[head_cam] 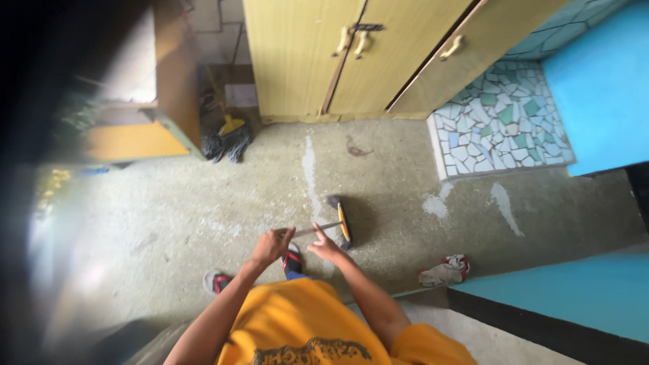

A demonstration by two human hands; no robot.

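- Head view: both arms reach down and forward. The left hand (270, 247) is closed around the upper end of the broom handle (318, 230).
- The right hand (326, 247) grips the same handle just beside it, the hands near each other.
- The broom head (341, 220), yellow and dark, rests on the concrete floor (169, 209) ahead of the feet.
- A crumpled rag (444, 272) lies at right, a mop (228, 138) by the yellow cupboard (338, 54).

concrete floor (169, 216), broom head (343, 222), crumpled rag (444, 272)
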